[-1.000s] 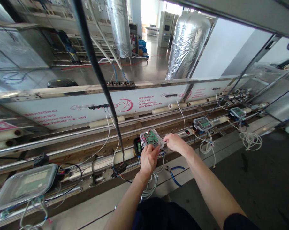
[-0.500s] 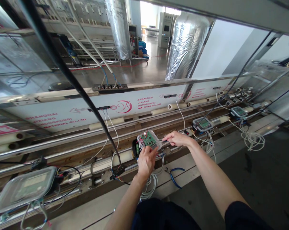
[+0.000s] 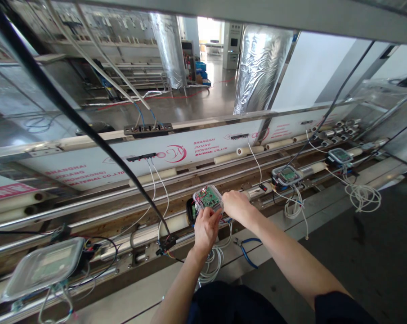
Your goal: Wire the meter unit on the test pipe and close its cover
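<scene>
A clear plastic cover (image 3: 217, 191) with a green circuit board (image 3: 208, 197) in it is tilted up from a dark open box (image 3: 190, 211). Red and white wires run across the board's left side. My left hand (image 3: 206, 225) is closed, its fingers pinching the cover's near edge. My right hand (image 3: 237, 204) is in a fist against the cover's right edge, back of the hand upward. The thin dark tool it held a moment ago is hidden by the hand now.
Blue-handled cutters (image 3: 248, 253) lie on the metal ledge beside a coil of white cable (image 3: 214, 265). Similar boxes stand along the rails, one at left (image 3: 46, 267) and one at right (image 3: 287, 175). A black cable (image 3: 98, 135) slants down across the left side.
My right hand has moved left to the cover's edge and turned over into a fist, covering the thin dark tool. The left hand keeps its grip. The view has shifted slightly.
</scene>
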Demonstrator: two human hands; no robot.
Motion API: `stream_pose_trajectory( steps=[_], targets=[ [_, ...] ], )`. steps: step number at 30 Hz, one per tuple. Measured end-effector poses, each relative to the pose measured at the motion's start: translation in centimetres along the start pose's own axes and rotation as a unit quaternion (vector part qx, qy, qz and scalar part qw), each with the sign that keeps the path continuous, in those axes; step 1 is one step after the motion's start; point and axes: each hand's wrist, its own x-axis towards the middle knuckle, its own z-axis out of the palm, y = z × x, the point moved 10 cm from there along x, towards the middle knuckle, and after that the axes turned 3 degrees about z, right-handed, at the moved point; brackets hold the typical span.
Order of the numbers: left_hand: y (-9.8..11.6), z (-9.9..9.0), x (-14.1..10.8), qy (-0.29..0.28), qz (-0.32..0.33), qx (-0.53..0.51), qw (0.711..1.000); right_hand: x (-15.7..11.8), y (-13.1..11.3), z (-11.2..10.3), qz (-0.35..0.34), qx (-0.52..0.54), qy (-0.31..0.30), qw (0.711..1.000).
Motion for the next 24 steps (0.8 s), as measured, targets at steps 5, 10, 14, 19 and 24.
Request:
stream_pose_trajectory(
  steps=[5, 10, 14, 19, 24],
  targets=[
    [0.1, -0.2, -0.1, -0.001, 0.009, -0.01, 1.0, 0.0, 1.2, -0.7, -0.063, 0.084, -0.033, 0.994],
    [0.0, -0.2, -0.3, 0.002, 0.012, -0.015, 1.0, -0.4, 4.3, 0.3, -0.084, 0.194, -0.076, 0.975],
    [0.0, 0.0, -0.3, 0.001, 0.014, -0.016, 1.0, -0.6, 5.5, 2.4, -0.088, 0.273, -0.102, 0.952],
    [0.1, -0.1, -0.1, -0.001, 0.021, -0.014, 1.0, 0.1, 6.8, 3.6, -0.101, 0.3, -0.11, 0.942],
    [0.2, -0.3, -0.1, -0.001, 0.026, -0.013, 1.0, -0.4, 6.0, 2.1, -0.129, 0.239, -0.042, 0.962]
  ],
)
